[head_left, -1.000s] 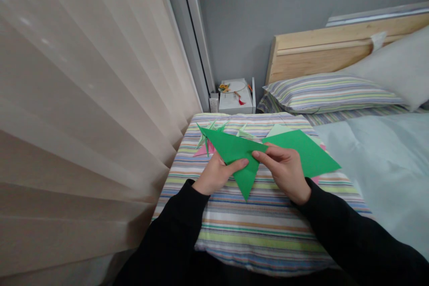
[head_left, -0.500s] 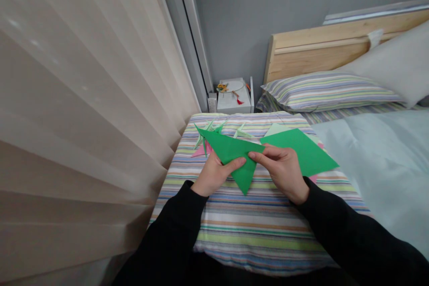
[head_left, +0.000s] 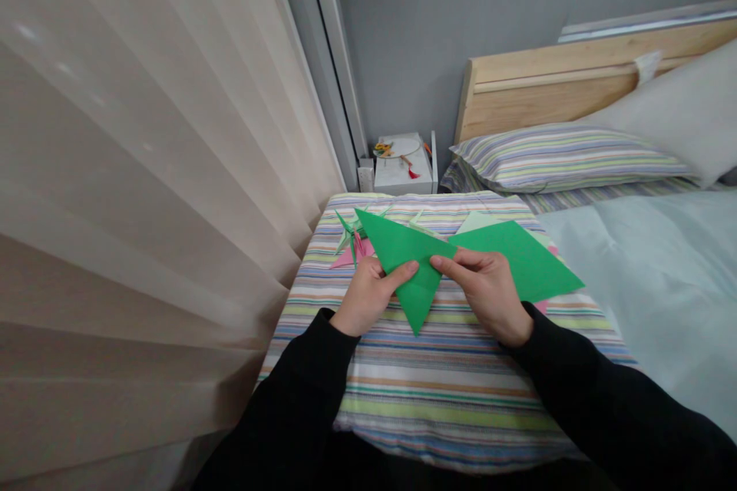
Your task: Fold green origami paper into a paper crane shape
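Both my hands hold a sheet of bright green origami paper, folded into a pointed shape with one tip hanging down between them. My left hand pinches its left part, thumb on top. My right hand grips the wide right flap between thumb and fingers. Beneath and behind the sheet lie a pink paper and small folded green paper pieces, partly hidden. A pale green paper shows behind the right flap.
The paper and hands are above a striped cloth on the bed. A pale blue duvet lies to the right, a sheer curtain hangs along the left, and a white box stands beyond the bed's foot of view, by a striped pillow.
The left tip of the green sheet has swung rightward and up, and the fold has shifted. My left hand has drawn slightly back; my right hand has barely moved.
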`<state>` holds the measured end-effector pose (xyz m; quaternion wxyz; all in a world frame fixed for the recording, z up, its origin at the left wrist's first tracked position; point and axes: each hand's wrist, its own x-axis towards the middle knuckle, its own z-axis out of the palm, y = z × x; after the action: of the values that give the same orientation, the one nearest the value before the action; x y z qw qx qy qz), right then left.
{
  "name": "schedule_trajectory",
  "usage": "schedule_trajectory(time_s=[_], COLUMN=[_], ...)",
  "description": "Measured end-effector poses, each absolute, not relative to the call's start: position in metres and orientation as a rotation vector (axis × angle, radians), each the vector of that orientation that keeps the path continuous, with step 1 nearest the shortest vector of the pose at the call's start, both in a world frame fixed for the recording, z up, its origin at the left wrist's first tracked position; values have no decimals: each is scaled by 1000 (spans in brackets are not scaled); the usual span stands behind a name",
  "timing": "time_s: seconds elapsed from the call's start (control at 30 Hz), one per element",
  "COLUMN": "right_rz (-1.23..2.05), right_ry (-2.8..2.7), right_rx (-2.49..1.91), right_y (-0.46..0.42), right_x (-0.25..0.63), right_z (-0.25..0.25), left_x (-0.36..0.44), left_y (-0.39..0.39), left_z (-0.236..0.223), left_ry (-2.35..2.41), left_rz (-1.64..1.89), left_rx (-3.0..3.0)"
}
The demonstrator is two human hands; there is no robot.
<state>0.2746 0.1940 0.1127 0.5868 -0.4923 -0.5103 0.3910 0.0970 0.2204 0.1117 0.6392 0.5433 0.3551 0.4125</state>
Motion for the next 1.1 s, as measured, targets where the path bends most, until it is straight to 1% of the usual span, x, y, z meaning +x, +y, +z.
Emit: schedule_trajectory(time_s=[0.5,1.1], right_rz=[968,963], right_ry=[-1157,-1144], right_rx=[-1175,-1156], right_y=[195,195], right_x=[275,275], right_z=[112,112], left_x=[99,99], left_y=[220,220], left_z=[109,110], left_ry=[827,803], left_rz=[939,945], left_rx=[1189,1204])
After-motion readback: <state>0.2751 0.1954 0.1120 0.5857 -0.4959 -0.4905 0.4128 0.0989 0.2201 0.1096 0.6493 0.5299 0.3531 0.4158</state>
